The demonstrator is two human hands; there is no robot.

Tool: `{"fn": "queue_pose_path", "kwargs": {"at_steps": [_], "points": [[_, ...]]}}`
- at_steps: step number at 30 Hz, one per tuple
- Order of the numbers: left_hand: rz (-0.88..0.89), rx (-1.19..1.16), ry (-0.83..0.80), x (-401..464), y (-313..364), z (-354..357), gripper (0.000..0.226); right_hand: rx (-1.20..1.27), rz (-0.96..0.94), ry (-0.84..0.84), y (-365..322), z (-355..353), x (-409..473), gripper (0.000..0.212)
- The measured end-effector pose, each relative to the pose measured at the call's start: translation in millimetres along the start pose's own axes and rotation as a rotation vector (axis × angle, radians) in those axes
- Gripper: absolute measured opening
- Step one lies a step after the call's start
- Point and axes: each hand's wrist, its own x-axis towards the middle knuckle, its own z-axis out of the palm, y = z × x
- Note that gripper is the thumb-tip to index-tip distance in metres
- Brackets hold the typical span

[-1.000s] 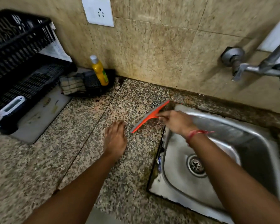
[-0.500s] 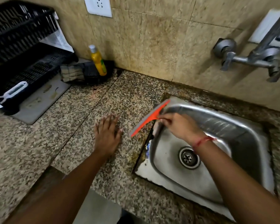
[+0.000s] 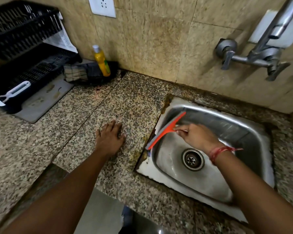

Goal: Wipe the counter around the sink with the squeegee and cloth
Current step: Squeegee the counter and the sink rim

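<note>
Granite counter (image 3: 128,105): speckled stone ran from the near edge to the tiled wall, with brown grime along the seam by the sink; no pooled water was visible on it.
Left hand (image 3: 109,140): lay flat on the stone just left of the sink, fingers straight and together, holding nothing.
Right hand (image 3: 195,136): fingers curled round the squeegee's handle, held over the basin.
Squeegee (image 3: 166,130): orange body with a grey rubber edge, tilted, its blade lying across the sink's left rim.
Sink (image 3: 227,115): steel, wet-looking, drain open.
Cloth (image 3: 74,73): 1 checked rag lay bunched far back by the yellow bottle (image 3: 101,62) and black rack (image 3: 24,53), untouched.
Progress: judged early to middle; the left side seemed to be under way, while the back strip, right side and the cloth pass looked left to do.
</note>
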Motion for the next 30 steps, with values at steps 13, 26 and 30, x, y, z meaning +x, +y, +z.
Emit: {"fn": "queue_pose_path", "kwargs": {"at_steps": [13,26,30], "points": [[0.056,-0.081,0.177,44,39,-14,0.053,0.054,0.105,-0.034,-30,1,8,0.030],[0.351,-0.046,0.086,211,141,-24,0.074,0.487,0.706,0.335,4,-50,180,0.035],[0.418,-0.016,0.041,230,155,-21,0.070,0.445,0.783,0.296,8,-49,199,0.037]]}}
